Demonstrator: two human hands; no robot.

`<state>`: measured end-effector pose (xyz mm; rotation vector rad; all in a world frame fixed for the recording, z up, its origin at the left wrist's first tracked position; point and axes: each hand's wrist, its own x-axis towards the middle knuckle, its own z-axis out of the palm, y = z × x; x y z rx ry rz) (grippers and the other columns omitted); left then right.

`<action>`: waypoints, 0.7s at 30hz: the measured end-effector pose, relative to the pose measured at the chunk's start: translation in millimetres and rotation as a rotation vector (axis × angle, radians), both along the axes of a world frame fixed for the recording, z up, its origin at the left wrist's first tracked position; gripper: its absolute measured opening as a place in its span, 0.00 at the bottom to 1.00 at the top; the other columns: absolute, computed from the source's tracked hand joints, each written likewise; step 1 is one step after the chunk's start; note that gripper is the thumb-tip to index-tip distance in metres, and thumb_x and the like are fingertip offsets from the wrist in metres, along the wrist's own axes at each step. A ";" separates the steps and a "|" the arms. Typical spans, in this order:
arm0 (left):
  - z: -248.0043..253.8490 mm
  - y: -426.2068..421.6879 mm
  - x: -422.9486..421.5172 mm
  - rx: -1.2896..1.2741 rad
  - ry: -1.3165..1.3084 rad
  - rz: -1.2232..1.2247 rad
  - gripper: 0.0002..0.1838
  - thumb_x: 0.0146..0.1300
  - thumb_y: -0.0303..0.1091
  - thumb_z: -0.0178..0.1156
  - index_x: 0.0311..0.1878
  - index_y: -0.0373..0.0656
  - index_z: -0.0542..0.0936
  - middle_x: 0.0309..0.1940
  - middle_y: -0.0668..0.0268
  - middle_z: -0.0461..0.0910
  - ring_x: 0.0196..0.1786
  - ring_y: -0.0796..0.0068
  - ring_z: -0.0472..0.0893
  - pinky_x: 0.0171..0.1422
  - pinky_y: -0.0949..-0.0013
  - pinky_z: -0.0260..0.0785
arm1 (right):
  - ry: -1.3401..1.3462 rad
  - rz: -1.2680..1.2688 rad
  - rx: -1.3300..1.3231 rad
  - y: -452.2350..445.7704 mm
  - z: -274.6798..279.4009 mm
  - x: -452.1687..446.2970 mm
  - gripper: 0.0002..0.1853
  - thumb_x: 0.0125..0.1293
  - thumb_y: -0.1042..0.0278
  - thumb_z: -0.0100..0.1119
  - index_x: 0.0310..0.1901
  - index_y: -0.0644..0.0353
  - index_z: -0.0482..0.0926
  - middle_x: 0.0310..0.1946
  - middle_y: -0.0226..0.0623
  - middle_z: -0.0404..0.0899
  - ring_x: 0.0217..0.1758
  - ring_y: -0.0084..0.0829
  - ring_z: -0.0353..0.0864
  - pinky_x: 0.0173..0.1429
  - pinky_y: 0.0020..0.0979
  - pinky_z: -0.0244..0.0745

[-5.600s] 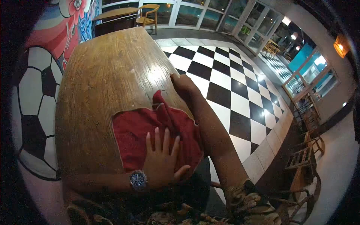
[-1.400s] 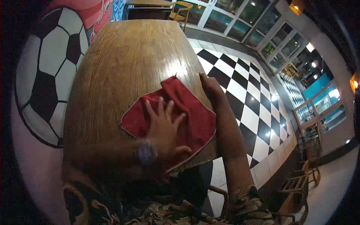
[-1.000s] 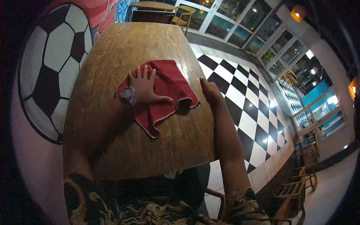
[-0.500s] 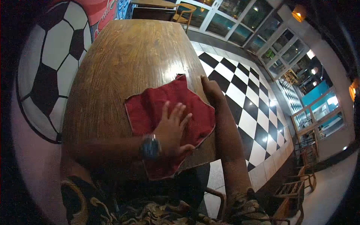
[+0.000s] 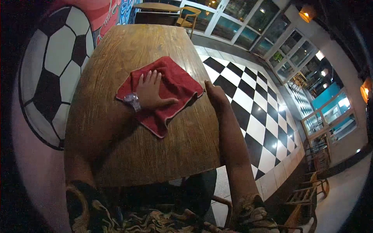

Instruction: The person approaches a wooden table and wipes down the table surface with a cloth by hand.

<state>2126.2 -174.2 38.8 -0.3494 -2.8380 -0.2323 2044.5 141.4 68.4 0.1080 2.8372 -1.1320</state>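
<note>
A red cloth [image 5: 180, 83] with a pale stitched border lies spread on the wooden table [image 5: 105, 155]. My left hand [image 5: 150, 91] rests palm down on it, fingers stretched out and thumb pointing right. A watch [image 5: 133, 101] is on that wrist. At the table's right edge, my right hand [image 5: 217, 95] holds on to the rim, its thumb near the top and the other fingers mostly hidden. The cloth's right corner reaches almost to that thumb.
A wooden chair [image 5: 189, 17] and another table [image 5: 157, 6] stand beyond the far end. The wall at left bears a painted football [image 5: 58, 77]. Black-and-white checkered floor [image 5: 248, 101] runs along the right side, with more chairs [image 5: 303, 194] at lower right.
My left hand has slid forward and to the left, taking the red cloth along the tabletop. My right hand stays at the table's right edge.
</note>
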 end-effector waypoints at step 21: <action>17.0 -8.0 4.5 0.065 0.024 -0.154 0.68 0.61 0.87 0.59 0.84 0.31 0.64 0.85 0.39 0.61 0.88 0.37 0.58 0.93 0.41 0.44 | 0.076 0.095 0.111 4.8 -11.3 -10.1 0.52 0.80 0.23 0.42 0.56 0.83 0.82 0.49 0.77 0.86 0.59 0.65 0.88 0.63 0.54 0.78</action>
